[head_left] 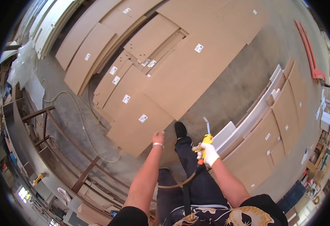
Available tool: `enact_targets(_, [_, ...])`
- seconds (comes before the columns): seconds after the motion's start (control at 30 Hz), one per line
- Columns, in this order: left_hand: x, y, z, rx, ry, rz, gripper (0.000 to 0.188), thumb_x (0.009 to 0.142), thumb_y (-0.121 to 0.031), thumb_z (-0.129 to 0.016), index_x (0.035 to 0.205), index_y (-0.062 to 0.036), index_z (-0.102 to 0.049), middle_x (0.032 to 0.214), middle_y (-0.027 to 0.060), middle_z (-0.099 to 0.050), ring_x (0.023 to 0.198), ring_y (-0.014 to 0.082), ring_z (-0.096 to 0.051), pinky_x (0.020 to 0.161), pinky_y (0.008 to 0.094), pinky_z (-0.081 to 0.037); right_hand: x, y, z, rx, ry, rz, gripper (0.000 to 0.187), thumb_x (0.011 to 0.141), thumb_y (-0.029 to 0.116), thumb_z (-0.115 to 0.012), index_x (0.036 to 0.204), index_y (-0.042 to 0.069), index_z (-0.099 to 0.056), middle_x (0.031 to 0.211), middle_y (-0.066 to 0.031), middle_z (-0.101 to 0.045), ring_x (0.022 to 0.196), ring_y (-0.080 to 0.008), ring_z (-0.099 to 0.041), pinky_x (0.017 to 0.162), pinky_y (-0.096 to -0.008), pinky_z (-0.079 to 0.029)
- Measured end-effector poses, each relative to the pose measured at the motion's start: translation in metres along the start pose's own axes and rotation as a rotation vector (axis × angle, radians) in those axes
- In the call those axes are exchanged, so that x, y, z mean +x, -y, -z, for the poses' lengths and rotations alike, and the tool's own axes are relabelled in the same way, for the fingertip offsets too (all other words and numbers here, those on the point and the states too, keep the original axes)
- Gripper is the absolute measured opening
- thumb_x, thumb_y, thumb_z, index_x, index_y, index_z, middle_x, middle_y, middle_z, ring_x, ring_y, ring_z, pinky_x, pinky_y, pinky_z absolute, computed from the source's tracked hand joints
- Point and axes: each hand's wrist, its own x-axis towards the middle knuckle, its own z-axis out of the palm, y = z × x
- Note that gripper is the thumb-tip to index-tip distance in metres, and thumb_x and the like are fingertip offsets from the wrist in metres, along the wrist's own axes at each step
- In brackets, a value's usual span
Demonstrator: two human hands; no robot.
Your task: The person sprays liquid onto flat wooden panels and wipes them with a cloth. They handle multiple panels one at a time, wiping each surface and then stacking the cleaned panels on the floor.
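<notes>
In my right hand, which wears a white glove, is a yellow air blow gun. Its thin, bent metal nozzle points away from me. An orange fitting joins the grip to a brownish air hose, which curves across my legs and passes behind my left forearm. My left hand is bare, with a white band at the wrist. Its fingers are curled into a fist, and nothing shows in it. Just beyond it lie flat brown panels with white labels; I cannot tell whether the hand touches them.
On my right, brown panels and white boards stand in a row. A red pallet jack is at the far right. At left are a metal frame, clear plastic sheeting and a pale hose on the floor.
</notes>
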Motion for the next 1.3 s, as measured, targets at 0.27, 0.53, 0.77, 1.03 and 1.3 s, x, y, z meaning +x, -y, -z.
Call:
enact_targets(0.27, [0.074, -0.061, -0.148, -0.491, -0.228, 0.336, 0.097, 0.087, -0.051, -0.080, 0.143, 0.0143, -0.036, 0.140, 0.0294, -0.055, 0.120, 0.0372, -0.063, 0.097, 0.0455, -0.055, 0.014, 0.047, 0.019, 0.083, 0.012, 0.080, 0.019, 0.092, 0.022, -0.066, 0.098, 0.004, -0.070, 0.106, -0.0185, -0.075, 0.055, -0.0194, -0.058, 0.051, -0.0375, -0.049])
enact_targets(0.53, [0.030, -0.053, -0.139, -0.286, -0.085, 0.128, 0.057, 0.097, -0.041, -0.072, 0.129, 0.0004, -0.048, 0.122, 0.0165, -0.062, 0.084, 0.0250, -0.068, 0.057, 0.0330, -0.055, 0.031, -0.021, -0.006, 0.104, 0.110, -0.029, 0.021, 0.096, 0.021, -0.067, 0.096, 0.000, -0.069, 0.095, -0.0204, -0.075, 0.048, -0.0183, -0.057, 0.046, -0.0371, -0.052])
enact_targets(0.77, [-0.027, -0.014, -0.081, -0.679, 0.288, 0.061, 0.046, 0.095, -0.026, -0.075, 0.130, -0.0027, -0.055, 0.118, 0.0094, -0.064, 0.104, 0.0238, -0.065, 0.072, 0.0388, -0.056, 0.019, 0.048, -0.045, -0.228, -0.013, -0.096, 0.027, 0.084, 0.015, -0.068, 0.105, 0.001, -0.058, 0.077, -0.0234, -0.071, 0.040, -0.0221, -0.053, 0.041, -0.0395, -0.051])
enact_targets(1.03, [-0.133, -0.118, 0.053, -0.626, 0.518, 0.178, 0.049, 0.102, -0.030, -0.062, 0.141, -0.0035, -0.052, 0.140, 0.0121, -0.061, 0.128, 0.0312, -0.058, 0.110, 0.0469, -0.047, -0.002, 0.119, 0.021, 0.108, 0.026, 0.232, 0.012, 0.084, 0.015, -0.065, 0.091, 0.010, -0.056, 0.081, -0.0190, -0.067, 0.051, -0.0208, -0.052, 0.045, -0.0374, -0.045])
enact_targets(1.3, [-0.258, -0.253, 0.040, -0.706, 0.344, -0.295, 0.037, 0.088, -0.010, -0.073, 0.118, 0.0062, -0.058, 0.106, 0.0189, -0.069, 0.088, 0.0317, -0.073, 0.072, 0.0440, -0.064, -0.087, -0.092, -0.070, -0.973, 0.382, 0.178, 0.030, 0.094, 0.033, -0.067, 0.102, 0.005, -0.075, 0.068, -0.0053, -0.067, 0.046, -0.0159, -0.058, 0.041, -0.0329, -0.046])
